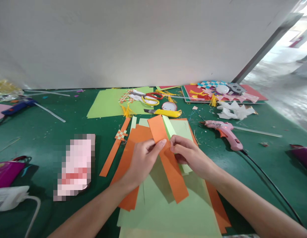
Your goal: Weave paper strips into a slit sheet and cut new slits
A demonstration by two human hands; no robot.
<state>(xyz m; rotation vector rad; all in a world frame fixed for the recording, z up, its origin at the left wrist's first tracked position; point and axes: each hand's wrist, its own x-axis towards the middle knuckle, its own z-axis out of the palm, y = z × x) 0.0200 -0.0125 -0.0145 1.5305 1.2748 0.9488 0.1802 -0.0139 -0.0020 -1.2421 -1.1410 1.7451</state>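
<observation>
My left hand [146, 157] pinches an orange paper strip [172, 173], its thumb lying on the front face. The strip is held slanted above a stack of pale green paper sheets [168, 213]. Just right of it, my right hand [187, 150] has its fingers closed on a pale green paper strip [167, 125] that runs behind the orange one. The right fingertips also come up against the orange strip's edge. Orange paper sheets [126, 155] stick out on both sides of the green stack. A narrow orange strip with a woven checkered piece [121, 135] and yellow tassel lies to the left.
On the green table [106, 208], a pink glue gun [224, 130] with its cord lies right. A yellow cutter knife [168, 113], scissors [151, 98] and a tape roll [169, 106] lie behind. A blue glue gun [19, 107] and a blurred pink object [75, 165] are left.
</observation>
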